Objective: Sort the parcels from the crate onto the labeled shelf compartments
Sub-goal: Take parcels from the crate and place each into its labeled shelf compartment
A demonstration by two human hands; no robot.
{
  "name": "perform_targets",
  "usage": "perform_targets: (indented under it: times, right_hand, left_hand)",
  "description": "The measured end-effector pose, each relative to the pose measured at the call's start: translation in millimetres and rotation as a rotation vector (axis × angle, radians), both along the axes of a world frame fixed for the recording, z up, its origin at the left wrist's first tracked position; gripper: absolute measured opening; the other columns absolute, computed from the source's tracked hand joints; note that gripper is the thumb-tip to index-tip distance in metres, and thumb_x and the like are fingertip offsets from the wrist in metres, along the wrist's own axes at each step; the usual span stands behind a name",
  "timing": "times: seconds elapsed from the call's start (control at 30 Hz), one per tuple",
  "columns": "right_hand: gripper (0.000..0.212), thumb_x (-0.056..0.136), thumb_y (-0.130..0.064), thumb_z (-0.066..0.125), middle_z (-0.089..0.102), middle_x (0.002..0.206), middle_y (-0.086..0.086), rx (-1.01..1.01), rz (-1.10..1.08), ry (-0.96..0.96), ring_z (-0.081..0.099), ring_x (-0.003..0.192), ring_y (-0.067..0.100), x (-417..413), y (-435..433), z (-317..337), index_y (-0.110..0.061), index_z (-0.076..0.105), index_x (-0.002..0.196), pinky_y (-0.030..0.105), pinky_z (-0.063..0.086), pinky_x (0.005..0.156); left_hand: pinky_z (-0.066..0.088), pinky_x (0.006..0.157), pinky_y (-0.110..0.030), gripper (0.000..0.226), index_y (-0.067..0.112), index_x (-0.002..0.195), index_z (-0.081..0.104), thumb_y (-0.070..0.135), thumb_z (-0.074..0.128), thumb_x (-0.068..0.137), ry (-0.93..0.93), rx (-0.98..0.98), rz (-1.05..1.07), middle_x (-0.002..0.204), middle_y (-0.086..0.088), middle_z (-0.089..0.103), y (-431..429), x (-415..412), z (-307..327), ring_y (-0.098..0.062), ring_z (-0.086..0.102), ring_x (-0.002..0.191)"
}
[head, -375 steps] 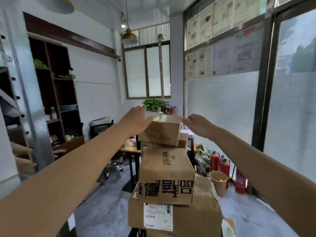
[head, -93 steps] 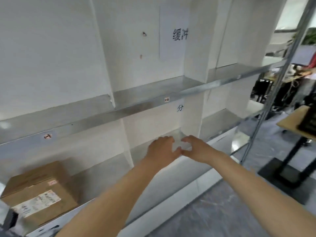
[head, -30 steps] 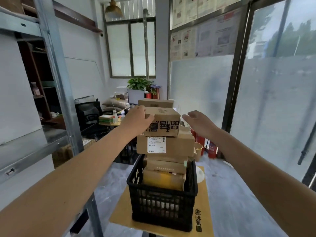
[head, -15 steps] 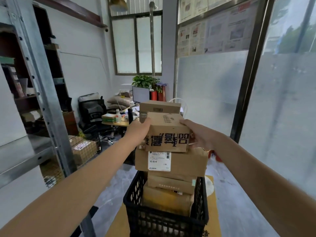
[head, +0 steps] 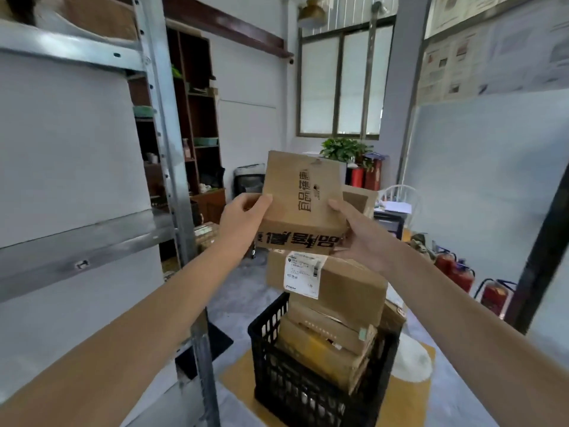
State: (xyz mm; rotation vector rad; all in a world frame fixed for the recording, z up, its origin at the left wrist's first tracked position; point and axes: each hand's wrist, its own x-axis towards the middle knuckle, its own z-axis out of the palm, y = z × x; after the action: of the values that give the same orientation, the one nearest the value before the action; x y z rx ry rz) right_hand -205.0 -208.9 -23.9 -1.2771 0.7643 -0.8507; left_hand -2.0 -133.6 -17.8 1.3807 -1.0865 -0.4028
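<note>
Cardboard parcel [head: 303,192] gripped between left hand [head: 243,217] and right hand [head: 360,238] half-hides another box [head: 358,195] behind it.

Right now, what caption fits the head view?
Left hand and right hand hold a brown cardboard parcel above a black plastic crate.

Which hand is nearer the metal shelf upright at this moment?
Left. The left hand grips the box on the side facing the shelf upright; the right hand grips the opposite side, farther away.
</note>
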Motion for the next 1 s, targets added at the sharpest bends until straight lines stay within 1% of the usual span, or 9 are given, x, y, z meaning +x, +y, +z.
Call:
perform_targets:
  times: [0.07, 0.2, 0.33, 0.43, 0.5, 0.57, 0.77, 0.87, 1.0]
  right_hand:
    - [0.034, 0.092, -0.042, 0.062, 0.067, 0.116, 0.004, -0.021, 0.055, -0.028, 0.066, 0.104, 0.025, 19.4, 11.2, -0.6, -0.025, 0.059, 0.120, 0.040, 0.060, 0.071]
    - [0.035, 0.094, -0.045, 0.059, 0.068, 0.119, 0.004, 0.007, 0.204, -0.033, 0.064, 0.110, 0.025, 67.1, 39.0, -1.0, -0.027, 0.058, 0.124, 0.048, 0.053, 0.095]
    - [0.048, 0.093, -0.056, 0.053, 0.070, 0.120, 0.005, 0.042, 0.360, -0.087, 0.064, 0.115, 0.026, 122.7, 75.8, -17.2, -0.023, 0.061, 0.127, 0.048, 0.049, 0.102]
    - [0.062, 0.089, -0.064, 0.053, 0.067, 0.124, 0.015, 0.103, 0.442, -0.019, 0.063, 0.116, 0.035, 164.1, 112.6, -33.1, -0.018, 0.062, 0.129, 0.050, 0.054, 0.094]
    - [0.058, 0.085, -0.062, 0.059, 0.070, 0.121, 0.010, 0.121, 0.537, -0.001, 0.068, 0.108, 0.030, 188.8, 140.1, -42.7, -0.021, 0.064, 0.125, 0.047, 0.059, 0.081]
    - [0.056, 0.082, -0.058, 0.066, 0.068, 0.124, 0.008, 0.117, 0.636, -0.006, 0.067, 0.109, 0.029, 212.1, 170.3, -52.7, -0.023, 0.062, 0.125, 0.047, 0.058, 0.083]
    - [0.068, 0.072, -0.051, 0.076, 0.062, 0.127, 0.013, 0.112, 0.752, 0.013, 0.064, 0.108, 0.031, 275.0, 290.6, -90.1, -0.019, 0.052, 0.126, 0.052, 0.056, 0.089]
    - [0.061, 0.087, -0.059, 0.057, 0.061, 0.131, 0.014, 0.215, 0.828, -0.051, 0.060, 0.116, 0.033, 304.2, 354.3, -114.7, -0.019, 0.053, 0.133, 0.052, 0.052, 0.098]
    - [0.060, 0.097, -0.055, 0.042, 0.045, 0.146, 0.024, 0.312, 0.921, -0.073, 0.033, 0.137, 0.050, 337.8, 440.7, -141.6, -0.014, 0.049, 0.141, 0.066, 0.025, 0.112]
  left_hand:
    - [0.044, 0.063, -0.016, 0.029, 0.025, 0.112, 0.063, 0.044, 0.059, 0.091, 0.025, -0.038, 0.082, 0.101, 0.015, 0.063, 25.9, 12.8, -2.0, 0.002, 0.058, 0.089]
    - [0.047, 0.057, -0.008, 0.026, 0.026, 0.109, 0.063, 0.043, 0.064, 0.089, 0.095, -0.084, 0.198, 0.101, 0.013, 0.065, 88.2, 41.9, -12.8, 0.001, 0.063, 0.087]
    - [0.056, 0.075, -0.022, 0.027, 0.017, 0.114, 0.066, 0.032, 0.063, 0.092, 0.114, -0.099, 0.296, 0.104, 0.008, 0.070, 161.2, 77.3, -32.4, -0.004, 0.067, 0.095]
    - [0.054, 0.088, -0.034, 0.025, 0.016, 0.119, 0.064, 0.020, 0.057, 0.096, 0.095, -0.039, 0.371, 0.109, -0.003, 0.070, 218.4, 104.9, -50.2, -0.013, 0.065, 0.096]
    - [0.056, 0.077, -0.032, 0.026, 0.015, 0.122, 0.060, 0.011, 0.055, 0.097, 0.107, -0.030, 0.426, 0.103, -0.009, 0.071, 256.9, 118.6, -61.1, -0.016, 0.065, 0.082]
    - [0.054, 0.064, -0.023, 0.026, 0.020, 0.119, 0.058, 0.009, 0.054, 0.096, 0.123, -0.051, 0.492, 0.102, -0.004, 0.071, 297.1, 132.5, -71.1, -0.014, 0.067, 0.081]
    - [0.050, 0.054, -0.017, 0.017, 0.022, 0.111, 0.060, 0.021, 0.060, 0.094, 0.182, 0.033, 0.635, 0.108, 0.001, 0.068, 418.3, 168.2, -97.8, -0.011, 0.067, 0.083]
    - [0.051, 0.052, -0.015, 0.041, 0.024, 0.116, 0.057, 0.044, 0.069, 0.082, 0.289, 0.063, 0.595, 0.112, 0.001, 0.067, 484.0, 176.9, -105.0, -0.002, 0.069, 0.076]
    - [0.056, 0.061, -0.021, 0.066, 0.032, 0.120, 0.051, 0.064, 0.069, 0.065, 0.360, 0.087, 0.593, 0.117, 0.005, 0.063, 570.4, 180.4, -116.0, -0.007, 0.070, 0.087]
